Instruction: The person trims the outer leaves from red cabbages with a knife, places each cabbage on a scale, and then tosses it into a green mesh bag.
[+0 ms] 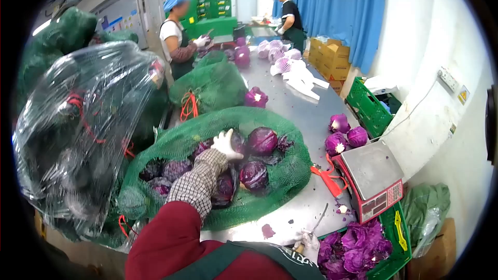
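Observation:
My left hand (226,145), in a white glove, reaches into an open green mesh bag (280,119) of red cabbages. Its fingers are spread over a dark cabbage (237,140) and seem to touch it; the thumb side is partly hidden. Close by in the bag lie another red cabbage (262,141) and one lower down (253,175). At the table's near edge, my gloved right hand (309,245) is closed around the wooden handle of a knife (321,217), thin dark blade pointing up. Beside that hand, a green crate (402,246) holds loose purple cabbage leaves (358,246).
A red scale (371,168) stands at right, with an orange-handled tool (329,179) beside it and trimmed cabbages (337,142) behind. Plastic-wrapped sacks (78,140) crowd the left. Another full mesh bag (210,85) sits farther up the table. Two people (179,36) (291,18) work at the far end.

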Demonstrator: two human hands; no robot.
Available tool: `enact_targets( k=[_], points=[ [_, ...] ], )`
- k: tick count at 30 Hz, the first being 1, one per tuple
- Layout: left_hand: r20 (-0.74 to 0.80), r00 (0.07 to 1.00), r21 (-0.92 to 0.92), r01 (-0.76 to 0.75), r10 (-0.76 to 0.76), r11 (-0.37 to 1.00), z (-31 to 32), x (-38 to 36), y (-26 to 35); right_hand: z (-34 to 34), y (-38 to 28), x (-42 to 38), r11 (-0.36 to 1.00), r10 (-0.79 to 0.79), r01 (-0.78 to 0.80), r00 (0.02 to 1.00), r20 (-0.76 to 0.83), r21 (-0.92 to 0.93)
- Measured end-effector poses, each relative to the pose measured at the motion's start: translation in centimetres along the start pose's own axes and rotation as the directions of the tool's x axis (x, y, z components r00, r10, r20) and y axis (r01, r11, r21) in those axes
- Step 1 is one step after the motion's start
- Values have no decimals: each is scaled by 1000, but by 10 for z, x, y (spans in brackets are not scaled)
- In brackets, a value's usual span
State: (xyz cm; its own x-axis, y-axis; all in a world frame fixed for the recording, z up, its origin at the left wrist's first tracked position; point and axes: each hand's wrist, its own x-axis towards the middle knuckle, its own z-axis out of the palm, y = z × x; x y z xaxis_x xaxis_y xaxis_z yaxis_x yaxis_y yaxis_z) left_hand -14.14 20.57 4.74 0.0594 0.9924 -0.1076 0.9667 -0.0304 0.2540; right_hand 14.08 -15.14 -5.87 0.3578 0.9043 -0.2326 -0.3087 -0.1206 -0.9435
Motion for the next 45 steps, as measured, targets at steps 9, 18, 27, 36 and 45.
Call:
enact_targets(
  k=[9, 18, 27, 36, 45],
  points=[
    [40, 992, -862, 94, -119, 498, 6, 4, -29, -13, 23, 16, 998, -60, 60, 998, 21, 8],
    [122, 976, -943, 171, 180, -287, 43, 14, -65, -17, 45, 30, 965, -172, 175, 985, 35, -196],
    [342, 667, -798, 578, 662, -170, -10, -61, 32, 27, -81, 16, 875, -424, 404, 906, -18, -266],
    [726, 164, -590, 647, 668, 483, 132, -96, 176, -39, -56, 9, 999, -50, 52, 983, -176, 9],
    [339, 524, -842, -202, 781, 500, 83, -163, 170, 2, -39, -60, 994, -20, 41, 977, -210, 100]
  ],
)
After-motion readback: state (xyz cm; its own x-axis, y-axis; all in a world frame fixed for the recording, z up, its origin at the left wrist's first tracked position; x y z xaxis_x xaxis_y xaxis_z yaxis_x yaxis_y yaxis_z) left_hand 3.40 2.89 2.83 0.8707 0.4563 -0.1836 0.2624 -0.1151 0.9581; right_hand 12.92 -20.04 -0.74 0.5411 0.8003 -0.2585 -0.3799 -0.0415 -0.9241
